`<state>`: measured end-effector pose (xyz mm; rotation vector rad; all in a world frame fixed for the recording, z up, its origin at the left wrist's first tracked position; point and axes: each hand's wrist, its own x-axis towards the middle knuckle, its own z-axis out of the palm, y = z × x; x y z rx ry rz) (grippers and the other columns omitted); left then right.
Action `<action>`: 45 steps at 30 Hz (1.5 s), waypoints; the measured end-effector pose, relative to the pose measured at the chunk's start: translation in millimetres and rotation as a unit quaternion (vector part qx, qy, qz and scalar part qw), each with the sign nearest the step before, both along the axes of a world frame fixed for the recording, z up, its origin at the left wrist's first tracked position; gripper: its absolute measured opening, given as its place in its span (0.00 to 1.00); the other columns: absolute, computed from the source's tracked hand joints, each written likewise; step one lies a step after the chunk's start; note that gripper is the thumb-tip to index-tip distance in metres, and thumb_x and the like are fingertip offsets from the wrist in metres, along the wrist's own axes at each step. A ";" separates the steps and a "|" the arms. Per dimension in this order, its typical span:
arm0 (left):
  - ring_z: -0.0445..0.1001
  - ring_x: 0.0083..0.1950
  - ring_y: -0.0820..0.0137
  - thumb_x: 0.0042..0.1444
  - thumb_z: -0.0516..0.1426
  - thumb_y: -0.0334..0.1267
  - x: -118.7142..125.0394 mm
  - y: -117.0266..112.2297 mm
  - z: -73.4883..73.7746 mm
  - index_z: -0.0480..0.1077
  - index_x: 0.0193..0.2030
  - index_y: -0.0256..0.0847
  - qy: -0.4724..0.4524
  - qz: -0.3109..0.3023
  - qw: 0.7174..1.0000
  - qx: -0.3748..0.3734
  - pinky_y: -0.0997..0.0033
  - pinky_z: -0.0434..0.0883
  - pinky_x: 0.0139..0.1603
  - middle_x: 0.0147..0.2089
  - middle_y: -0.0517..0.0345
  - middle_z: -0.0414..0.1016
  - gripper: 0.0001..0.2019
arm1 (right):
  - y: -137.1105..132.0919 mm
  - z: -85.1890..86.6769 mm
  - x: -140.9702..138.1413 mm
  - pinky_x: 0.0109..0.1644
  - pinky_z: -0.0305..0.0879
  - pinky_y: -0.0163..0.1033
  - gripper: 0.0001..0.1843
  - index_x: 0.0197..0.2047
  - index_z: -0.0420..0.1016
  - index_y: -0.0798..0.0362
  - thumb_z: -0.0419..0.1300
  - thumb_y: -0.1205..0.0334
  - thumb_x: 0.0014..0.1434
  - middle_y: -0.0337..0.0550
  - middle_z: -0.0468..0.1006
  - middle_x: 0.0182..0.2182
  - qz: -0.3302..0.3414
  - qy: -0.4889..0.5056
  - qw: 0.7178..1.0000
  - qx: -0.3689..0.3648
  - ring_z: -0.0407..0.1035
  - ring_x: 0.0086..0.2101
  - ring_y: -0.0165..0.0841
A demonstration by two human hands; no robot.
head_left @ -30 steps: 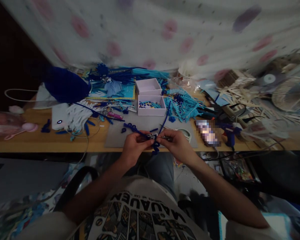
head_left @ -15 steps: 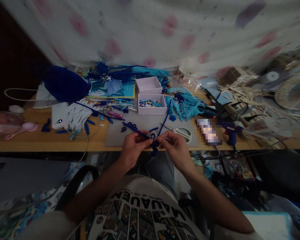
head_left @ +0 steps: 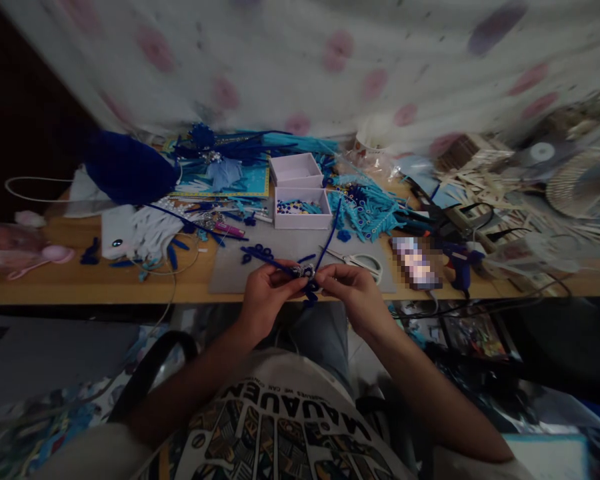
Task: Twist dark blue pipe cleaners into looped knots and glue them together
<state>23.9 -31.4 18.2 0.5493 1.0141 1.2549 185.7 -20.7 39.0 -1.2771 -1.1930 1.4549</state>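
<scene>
Both my hands meet over the near edge of a wooden table. My left hand is closed, pinching a small silver beaded ornament with dark blue pipe cleaners twisted into it. My right hand is closed too, gripping the other side of the same piece, where a blue loop hangs down. One pipe cleaner sticks up and away toward a white box of beads. A grey mat lies right beyond my fingers.
Scissors and a phone lie right of the mat, with a blue glue gun further right. Turquoise and blue craft pieces, a dark blue fuzzy mass and white gloves crowd the table. A spotted cloth hangs behind.
My hands have stayed together on the ornament, with only small shifts of the fingers. The view drifted slightly.
</scene>
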 end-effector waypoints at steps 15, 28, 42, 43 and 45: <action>0.82 0.35 0.66 0.41 0.73 0.37 1.4 -3.9 -1.1 0.75 0.41 0.38 0.087 0.037 0.994 0.059 0.68 0.79 0.40 0.32 0.58 0.83 0.20 | -8.0 1.5 -9.3 0.38 0.67 0.39 0.12 0.29 0.80 0.52 0.69 0.52 0.54 0.43 0.81 0.31 -0.013 -0.080 0.992 0.094 0.73 0.33 0.36; 0.82 0.34 0.68 0.37 0.75 0.33 -0.8 0.4 -4.1 0.74 0.42 0.38 -0.008 0.001 1.000 0.014 0.69 0.79 0.40 0.33 0.59 0.84 0.24 | -2.9 -4.2 -8.2 0.40 0.68 0.40 0.09 0.28 0.78 0.51 0.64 0.57 0.58 0.44 0.81 0.31 -0.015 -0.139 0.975 0.171 0.74 0.34 0.36; 0.80 0.29 0.69 0.34 0.75 0.34 -1.2 1.1 6.2 0.72 0.39 0.39 0.031 -0.013 0.999 0.023 0.70 0.79 0.34 0.27 0.62 0.81 0.24 | 22.7 20.7 8.5 0.34 0.69 0.39 0.08 0.36 0.86 0.51 0.69 0.56 0.56 0.44 0.85 0.30 0.063 -0.144 0.976 0.148 0.75 0.30 0.35; 0.80 0.29 0.69 0.35 0.75 0.34 -1.9 1.2 6.8 0.72 0.39 0.39 0.036 -0.015 0.999 0.026 0.70 0.79 0.34 0.26 0.62 0.81 0.23 | 21.6 22.7 8.0 0.34 0.70 0.39 0.10 0.39 0.86 0.51 0.69 0.56 0.56 0.44 0.85 0.32 0.064 -0.144 0.976 0.150 0.76 0.32 0.36; 0.80 0.29 0.69 0.35 0.75 0.34 -3.0 1.6 7.5 0.72 0.38 0.39 0.041 -0.020 0.998 0.033 0.70 0.79 0.34 0.26 0.62 0.80 0.23 | 18.8 26.5 6.9 0.36 0.71 0.39 0.12 0.43 0.86 0.50 0.68 0.56 0.57 0.45 0.86 0.36 0.062 -0.141 0.973 0.171 0.78 0.35 0.37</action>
